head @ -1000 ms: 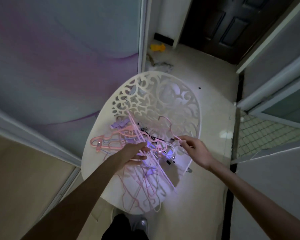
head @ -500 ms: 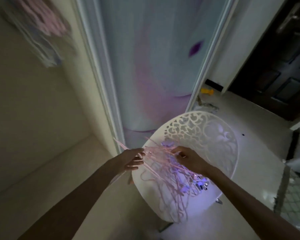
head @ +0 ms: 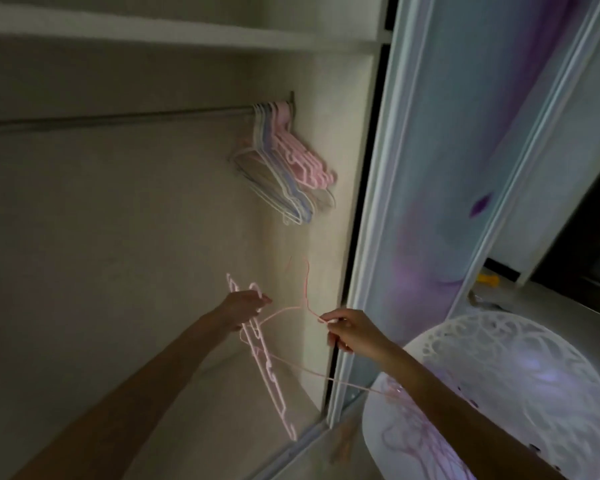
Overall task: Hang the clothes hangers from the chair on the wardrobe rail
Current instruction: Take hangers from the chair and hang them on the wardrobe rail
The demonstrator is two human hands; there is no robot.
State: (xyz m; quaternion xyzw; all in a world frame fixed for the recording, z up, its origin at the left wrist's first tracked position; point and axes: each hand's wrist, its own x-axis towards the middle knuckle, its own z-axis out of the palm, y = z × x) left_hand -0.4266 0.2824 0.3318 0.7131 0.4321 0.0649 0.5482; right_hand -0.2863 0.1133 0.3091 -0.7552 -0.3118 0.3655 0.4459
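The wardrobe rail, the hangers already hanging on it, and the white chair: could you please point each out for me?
wardrobe rail (head: pixel 118 120), head view, on the bare bar left of the hooks.
hanging hangers (head: pixel 284 157), head view, on the pink shoulders of the bunch.
white chair (head: pixel 520 362), head view, on the cut-out backrest.

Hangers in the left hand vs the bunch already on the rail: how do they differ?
The held hangers hang off the left hand, low in front of the wardrobe; the rail bunch hangs by its hooks on the rail, packed at its right end.
The held hangers all look pink; the rail bunch mixes pink, pale blue and white.
The held hangers are few; the rail bunch is plainly larger.
Both are thin, bare hangers.
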